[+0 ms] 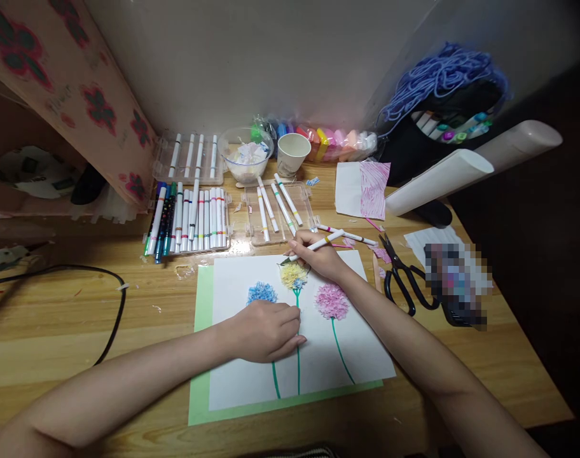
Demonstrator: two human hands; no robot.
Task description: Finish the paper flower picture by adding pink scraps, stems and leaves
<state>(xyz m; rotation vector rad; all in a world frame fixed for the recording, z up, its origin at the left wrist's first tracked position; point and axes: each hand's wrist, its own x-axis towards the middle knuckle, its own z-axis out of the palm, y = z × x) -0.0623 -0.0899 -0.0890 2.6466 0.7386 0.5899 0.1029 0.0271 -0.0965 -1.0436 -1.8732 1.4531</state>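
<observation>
My right hand (320, 254) is closed around a white marker (325, 242) with a yellow-orange band, held slanted. Its lower end is at the top edge of a yellow flower (294, 275), by a small dark green mark. My left hand (265, 331) lies on the white sheet (366, 356), fingers loosely bent and nothing visible in them. It covers the lower part of a blue flower (262, 292) and part of its stem. To the right on the sheet is a pink flower (332, 301). Each flower has a drawn green stem. Green paper (201, 375) shows under the sheet.
Marker cases (189, 219) and a clear bowl (247, 156) stand behind the sheet. Beside the bowl are a paper cup (292, 154) and bagged coloured clay (340, 143). Black-handled scissors (404, 273) lie right, near white rolls (440, 181). A black cable (118, 318) curves at left.
</observation>
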